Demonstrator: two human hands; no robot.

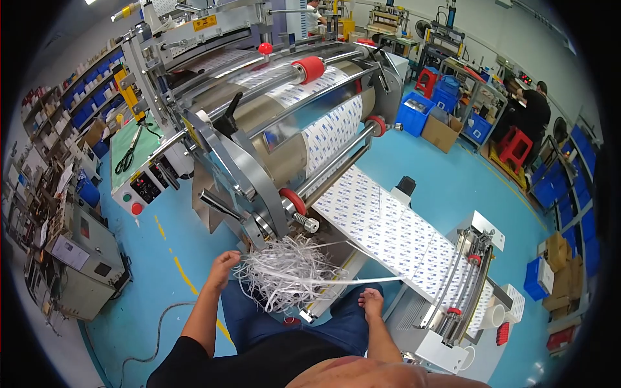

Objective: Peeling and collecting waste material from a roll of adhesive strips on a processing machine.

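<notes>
The strip tangle (289, 273) lies between the left hand (224, 267), curled at its left edge, and the right hand (370, 302), loosely curled beyond its lower right. I cannot tell whether either grips. Right of the tangle slopes the sheet (388, 223).

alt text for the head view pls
A person's left hand is at the edge of a tangled heap of white strips, their right hand to the heap's right. Beyond, a printed white sheet runs between a large roller machine and a smaller roller unit.

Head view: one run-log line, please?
left hand: at white strip tangle | right hand: half-curled | blue-printed web: reaching roller stand
</notes>
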